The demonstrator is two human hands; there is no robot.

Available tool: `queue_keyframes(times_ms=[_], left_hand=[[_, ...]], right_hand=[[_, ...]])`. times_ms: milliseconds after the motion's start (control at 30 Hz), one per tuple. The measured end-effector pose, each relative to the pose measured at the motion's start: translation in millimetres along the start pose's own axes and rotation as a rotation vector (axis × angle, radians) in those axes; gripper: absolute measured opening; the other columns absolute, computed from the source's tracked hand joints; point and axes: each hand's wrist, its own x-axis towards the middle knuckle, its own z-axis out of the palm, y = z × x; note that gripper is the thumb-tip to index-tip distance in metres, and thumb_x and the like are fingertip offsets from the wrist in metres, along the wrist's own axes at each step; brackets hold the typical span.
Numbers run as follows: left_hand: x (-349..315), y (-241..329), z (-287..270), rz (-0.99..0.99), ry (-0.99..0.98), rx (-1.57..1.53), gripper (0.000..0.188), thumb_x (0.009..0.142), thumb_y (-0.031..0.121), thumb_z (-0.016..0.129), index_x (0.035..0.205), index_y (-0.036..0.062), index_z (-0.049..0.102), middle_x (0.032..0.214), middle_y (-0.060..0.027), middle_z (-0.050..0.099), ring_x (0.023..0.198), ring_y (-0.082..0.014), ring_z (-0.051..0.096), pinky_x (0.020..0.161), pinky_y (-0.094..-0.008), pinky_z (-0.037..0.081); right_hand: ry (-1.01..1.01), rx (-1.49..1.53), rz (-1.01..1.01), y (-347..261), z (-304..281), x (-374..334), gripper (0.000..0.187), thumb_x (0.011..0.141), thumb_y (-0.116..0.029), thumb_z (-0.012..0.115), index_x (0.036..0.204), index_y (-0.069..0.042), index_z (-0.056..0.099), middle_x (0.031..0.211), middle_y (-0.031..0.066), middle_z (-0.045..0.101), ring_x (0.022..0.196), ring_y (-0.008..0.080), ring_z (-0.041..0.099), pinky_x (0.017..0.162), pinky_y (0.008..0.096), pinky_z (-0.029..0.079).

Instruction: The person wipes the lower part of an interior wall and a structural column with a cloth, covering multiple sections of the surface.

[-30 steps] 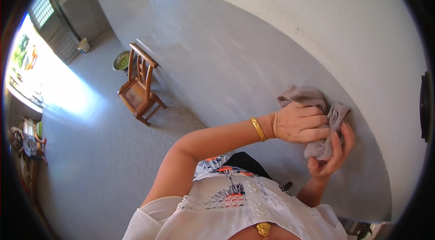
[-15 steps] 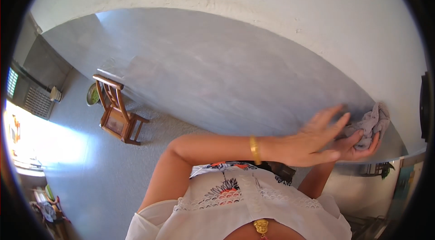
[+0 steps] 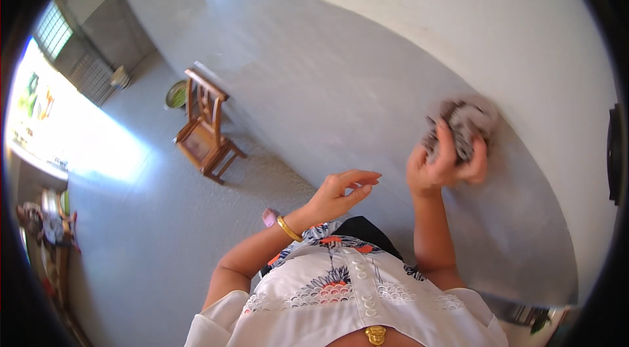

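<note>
A bunched grey-brown cloth [image 3: 466, 125] is gripped in my right hand [image 3: 440, 167], its fingers wrapped round the near side. The cloth lies over the grey lower part of the wall [image 3: 314, 78], by its border with the white upper part. Motion blurs the cloth's edges, so I cannot tell how firmly it touches. In front of my waist, my left hand [image 3: 341, 195] hangs in the air with nothing in it. Its fingers are stretched and loosely bent, with the thumb apart, and a gold bangle [image 3: 289, 229] circles that wrist.
On the left, a wooden chair [image 3: 204, 137] stands close to the wall, with a bowl of something green [image 3: 177, 95] behind it. A bucket [image 3: 120, 77] sits farther back. Bright light enters through a doorway [image 3: 78, 121]. Cluttered furniture [image 3: 56, 229] lines the left side.
My right hand has carried the cloth leftward and up along the wall. My left hand has drawn back left, away from the cloth. The whole view has turned.
</note>
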Motion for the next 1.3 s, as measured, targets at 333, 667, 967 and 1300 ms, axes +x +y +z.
queue_keyframes(times_ms=[333,667,967,1300], left_hand=[[-82.0,-11.2,-42.1,-0.114,0.515,-0.055,0.026,0.086,0.013,0.051,0.109,0.0016,0.056,0.097,-0.0103,0.063,0.089,-0.0156,0.06,0.077,-0.0271,0.047],[-130.9,-17.4,-63.1,-0.148,0.847,-0.143,0.028,0.089,0.013,0.05,0.114,0.0017,0.053,0.103,-0.008,0.06,0.099,-0.0129,0.054,0.084,-0.024,0.043],[-104.4,-42.2,-65.3,-0.199,0.7,-0.199,0.024,0.088,0.013,0.05,0.109,0.0016,0.056,0.097,-0.0071,0.061,0.093,-0.0125,0.057,0.078,-0.0239,0.045],[-41.8,-70.0,-35.7,-0.308,0.22,-0.169,0.027,0.089,0.015,0.05,0.112,0.0007,0.054,0.099,-0.0069,0.061,0.097,-0.0126,0.055,0.083,-0.0249,0.043]], right_hand=[[-0.29,0.37,-0.403,-154.4,132.4,-71.0,0.006,0.076,-0.02,0.056,0.08,-0.024,0.059,0.106,-0.0053,0.055,0.097,0.0134,0.046,0.077,0.0339,0.03],[-0.76,0.591,-0.807,-216.4,222.3,-199.0,0.02,0.074,-0.01,0.053,0.093,-0.011,0.058,0.116,0.0093,0.045,0.11,0.027,0.04,0.093,0.0427,0.029],[-1.091,0.652,-0.847,-106.2,101.1,-275.0,0.027,0.078,-0.011,0.042,0.1,-0.008,0.057,0.121,0.0119,0.041,0.11,0.0273,0.039,0.091,0.0377,0.035],[-0.974,0.441,-0.514,40.7,-62.0,-205.3,0.015,0.074,-0.02,0.055,0.089,-0.021,0.056,0.111,-0.0003,0.053,0.099,0.0177,0.048,0.083,0.0342,0.036]])
